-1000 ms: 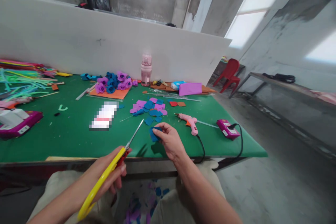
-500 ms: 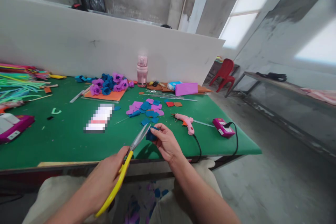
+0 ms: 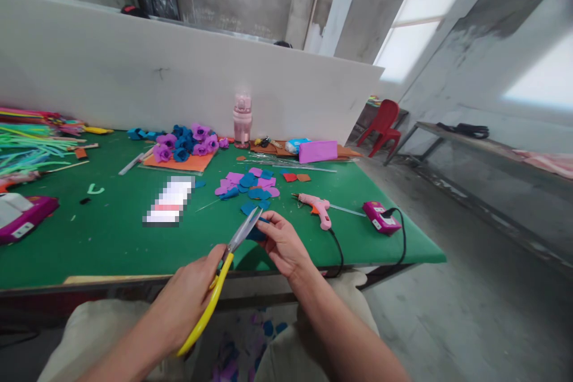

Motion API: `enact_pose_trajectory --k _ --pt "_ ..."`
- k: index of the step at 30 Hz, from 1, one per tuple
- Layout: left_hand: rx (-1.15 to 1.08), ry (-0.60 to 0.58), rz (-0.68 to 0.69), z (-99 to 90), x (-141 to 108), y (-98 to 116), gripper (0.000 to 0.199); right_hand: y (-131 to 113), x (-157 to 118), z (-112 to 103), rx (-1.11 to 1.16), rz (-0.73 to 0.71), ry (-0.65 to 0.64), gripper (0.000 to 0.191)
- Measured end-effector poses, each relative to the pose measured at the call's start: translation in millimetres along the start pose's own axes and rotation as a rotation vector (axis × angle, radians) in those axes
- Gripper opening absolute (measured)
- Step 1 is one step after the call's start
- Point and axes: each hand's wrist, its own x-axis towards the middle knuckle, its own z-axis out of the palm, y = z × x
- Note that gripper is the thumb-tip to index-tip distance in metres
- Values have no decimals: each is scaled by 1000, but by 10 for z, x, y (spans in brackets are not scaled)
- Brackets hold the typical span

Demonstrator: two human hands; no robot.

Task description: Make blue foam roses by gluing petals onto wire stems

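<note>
My left hand (image 3: 192, 292) is closed round the yellow-handled scissors (image 3: 208, 310), whose blades point away from me and to the right, slightly apart. Between the thumb and fingers of my right hand (image 3: 284, 245) is a small dark blue piece of paper (image 3: 256, 233). The blades lie against this piece and partly cover it. Just beyond, blue and purple cut pieces (image 3: 250, 182) lie in a loose heap on the green table (image 3: 120, 250).
A pink glue gun (image 3: 316, 206) lies right of my hands, its cord hanging over the edge. Beside it is a purple power socket (image 3: 381, 218). Purple and blue paper flowers (image 3: 183, 144) and a pink bottle (image 3: 242, 122) stand behind. Scraps (image 3: 228, 358) litter the floor.
The scissors and my left hand have moved slightly forward and right, so the blades now cross the blue piece. Their gap has narrowed. My right hand is almost still.
</note>
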Motion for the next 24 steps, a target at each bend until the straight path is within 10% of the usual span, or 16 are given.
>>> enact_pose_trajectory --k 24 --pt "-55 38 9 -48 20 -58 32 -40 74 -101 -149 11 45 27"
